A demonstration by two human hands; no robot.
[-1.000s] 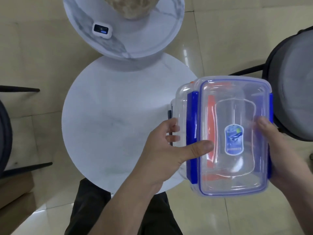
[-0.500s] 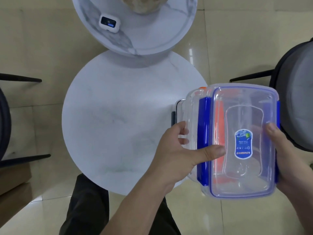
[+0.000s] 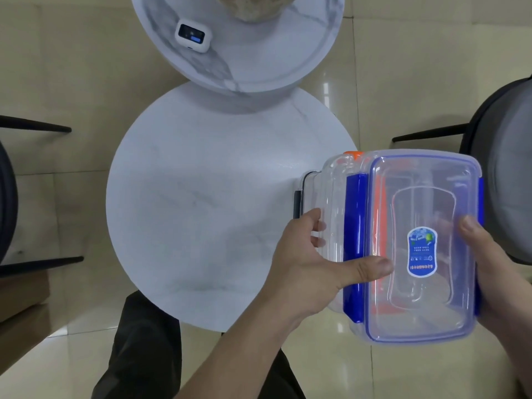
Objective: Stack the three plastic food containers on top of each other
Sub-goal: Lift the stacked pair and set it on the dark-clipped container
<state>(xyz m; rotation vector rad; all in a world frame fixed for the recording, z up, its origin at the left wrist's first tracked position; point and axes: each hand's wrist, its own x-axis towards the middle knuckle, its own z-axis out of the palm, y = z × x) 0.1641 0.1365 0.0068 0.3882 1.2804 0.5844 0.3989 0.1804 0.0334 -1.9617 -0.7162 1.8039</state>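
I hold a stack of clear plastic food containers at the right edge of the round white table (image 3: pixel 201 211). The top container (image 3: pixel 426 203) has blue latches and a blue sticker on its lid. Under it shows a container with orange latches (image 3: pixel 352 154), and below that a clear one with a dark latch (image 3: pixel 309 185), mostly hidden. My left hand (image 3: pixel 313 272) grips the stack's left side, thumb on the top lid. My right hand (image 3: pixel 486 260) holds the right side.
A higher round marble table (image 3: pixel 259 59) stands beyond, carrying a small white device (image 3: pixel 192 36) and a beige object. Dark chairs flank the scene, one at the right (image 3: pixel 506 168) and one at the left (image 3: pixel 5 203). Tiled floor lies all around.
The stack, held in both hands, has kept its place over the table's right edge; the view has shifted a little, so it appears slightly lower and further right.
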